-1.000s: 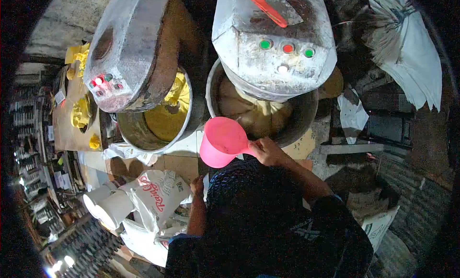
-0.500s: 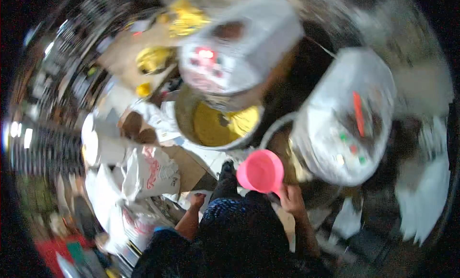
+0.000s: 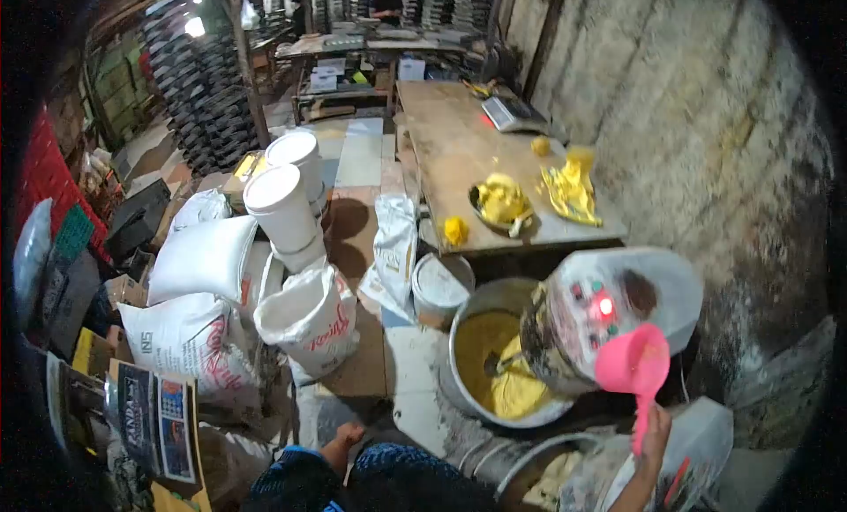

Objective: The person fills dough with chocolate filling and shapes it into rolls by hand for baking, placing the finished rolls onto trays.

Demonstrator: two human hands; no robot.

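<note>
My right hand (image 3: 654, 438) is wrapped around the handle of a pink plastic dipper (image 3: 625, 364), held up at the lower right in front of a mixer head. The mixer head (image 3: 565, 327) is whitish, with a lit red lamp, and leans over a large metal bowl (image 3: 458, 381). Yellow dough (image 3: 519, 390) lies in that bowl. Below it, partly behind my right arm, a second mixer bowl (image 3: 520, 470) holds pale dough. My left hand (image 3: 350, 433) hangs near my lap with its fingers curled in, touching no object that I can see.
An opened white sack (image 3: 309, 322) and full sacks (image 3: 198, 260) stand on the left by white buckets (image 3: 281, 203). Ahead, a wooden table (image 3: 441, 150) bears a bowl of yellow dough (image 3: 503, 203), yellow wrapping (image 3: 572, 190) and a scale (image 3: 514, 115). A person (image 3: 386, 4) is at the back.
My view has turned and risen toward the table and back of the room. The dipper in my right hand has gone from in front of my lap to out over the mixer side.
</note>
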